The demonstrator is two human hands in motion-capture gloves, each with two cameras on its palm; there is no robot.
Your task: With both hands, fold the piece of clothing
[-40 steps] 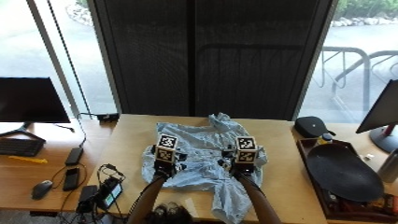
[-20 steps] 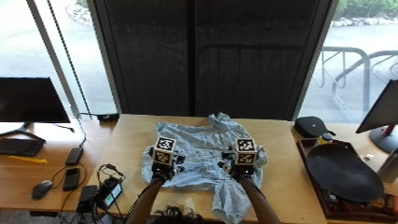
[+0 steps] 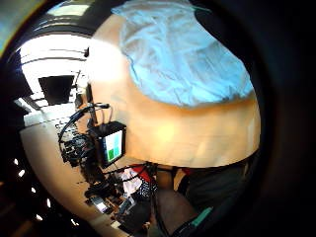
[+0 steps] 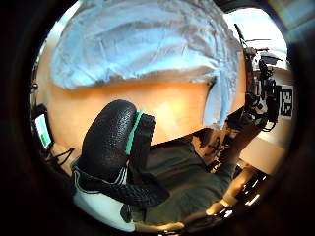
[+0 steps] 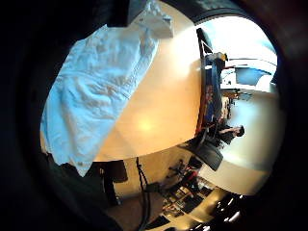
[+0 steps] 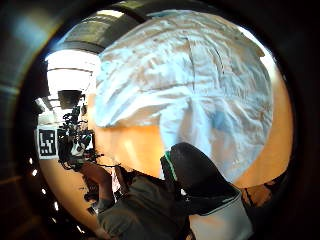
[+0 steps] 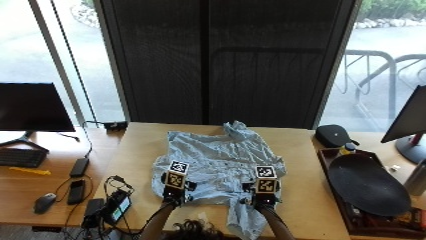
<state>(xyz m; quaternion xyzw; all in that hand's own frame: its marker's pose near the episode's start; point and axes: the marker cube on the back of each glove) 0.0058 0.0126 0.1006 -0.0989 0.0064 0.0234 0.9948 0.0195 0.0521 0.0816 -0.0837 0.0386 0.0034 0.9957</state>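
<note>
Outside view, from left to right: a dark monitor, keyboard and mouse sit on the side desk, then a small device with a green screen at the wooden table's near left corner. The left hand sits at the near edge of the light blue shirt, which lies spread and rumpled mid-table, one sleeve trailing off the front edge. The right hand sits at the same edge, beside that sleeve. Whether either hand grips cloth cannot be told. Farther right, a dark tray. No readable writing shows anywhere.
</note>
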